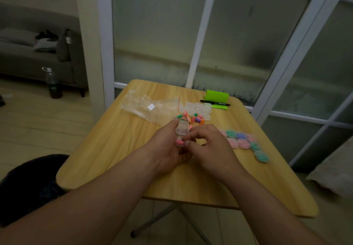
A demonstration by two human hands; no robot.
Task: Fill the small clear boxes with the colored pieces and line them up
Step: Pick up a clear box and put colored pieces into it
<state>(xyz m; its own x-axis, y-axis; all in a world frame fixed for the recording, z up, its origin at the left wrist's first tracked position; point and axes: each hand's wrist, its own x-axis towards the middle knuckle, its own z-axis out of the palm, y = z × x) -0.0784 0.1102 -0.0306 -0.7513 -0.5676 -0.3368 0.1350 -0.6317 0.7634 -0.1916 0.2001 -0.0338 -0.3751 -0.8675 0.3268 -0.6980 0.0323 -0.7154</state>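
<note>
One bottle (53, 84) stands upright on the floor, well to the left of the clear box (182, 130) and beyond the worktop (114, 149) edge.

A crumpled plastic bag (150, 107) lies on the worktop, left of the clear box and beyond it.

The left hand (168, 149) grips the clear box from its left side. The fingers are curled under and around the base, and the thumb rests against the left edge of the lid.

The clear box is held just above the worktop, between the two hands. It is hinged open. Its long axis runs from the person toward the far edge, with the base at the near end and the lid at the far end. Pink pieces (179, 142) lie in the base.

Loose colored pieces (191, 118) (pink, orange, green, purple) lie in a pile just beyond the clear box.

Empty boxes (198, 109) are grouped beyond that pile.

The right hand (210, 145) meets the clear box from its right side. The fingers are narrowly curled, and the thumb and forefinger pinch the right edge of the base.

A black marker (214, 102) lies across a green stand (216, 97), far beyond the clear box and to its right.

Several filled boxes (246, 142), closed and holding teal, blue or pink pieces, lie side by side to the right of the clear box.
</note>
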